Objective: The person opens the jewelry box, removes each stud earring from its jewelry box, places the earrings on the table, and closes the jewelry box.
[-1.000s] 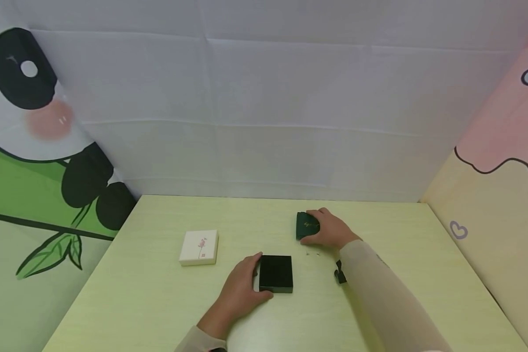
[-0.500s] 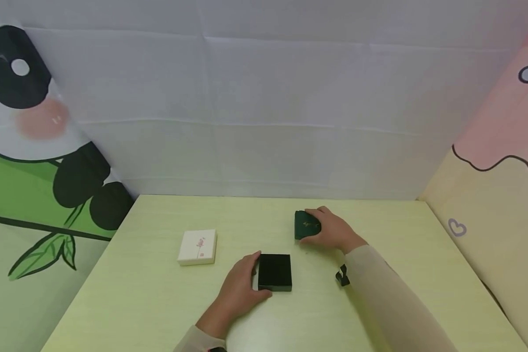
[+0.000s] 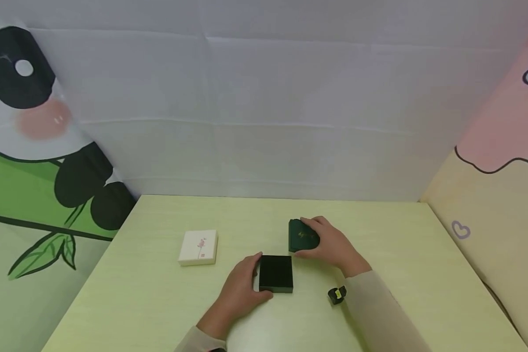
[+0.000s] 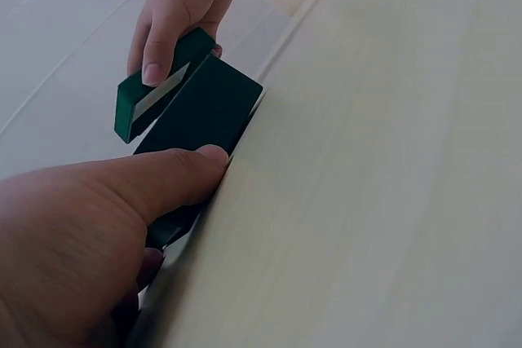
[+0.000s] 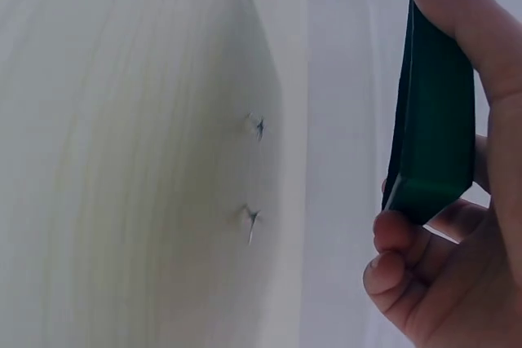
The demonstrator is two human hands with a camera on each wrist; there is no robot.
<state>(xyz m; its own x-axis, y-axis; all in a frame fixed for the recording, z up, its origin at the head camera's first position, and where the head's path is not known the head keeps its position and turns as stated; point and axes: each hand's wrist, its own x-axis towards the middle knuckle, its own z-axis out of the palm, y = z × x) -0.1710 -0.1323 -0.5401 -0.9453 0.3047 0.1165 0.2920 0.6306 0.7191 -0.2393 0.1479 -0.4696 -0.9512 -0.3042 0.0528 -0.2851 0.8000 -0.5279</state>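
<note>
In the head view my left hand [image 3: 242, 288] grips the left side of a small square box [image 3: 275, 274], dark green at its side with a black top face. My right hand [image 3: 334, 247] holds a dark green box lid [image 3: 303, 235] with gold script, just beyond the box to the right. Thumb and fingers pinch the lid [image 5: 440, 112] by opposite edges in the right wrist view, above the table. Below it lie two tiny shiny metal pieces, one piece [image 5: 260, 127] farther along than the other piece [image 5: 252, 219]; the right hand hides them from the head view.
A white box [image 3: 198, 247] with a pink flower print lies on the pale yellow table [image 3: 158, 303], left of the hands. A small black device [image 3: 337, 295] shows beside the right sleeve. A white cloth [image 3: 264, 122] hangs behind the table, with printed panels at both sides.
My right hand has brought the lid nearer to me and slightly left, closer to the box. The left hand and the box stay in place.
</note>
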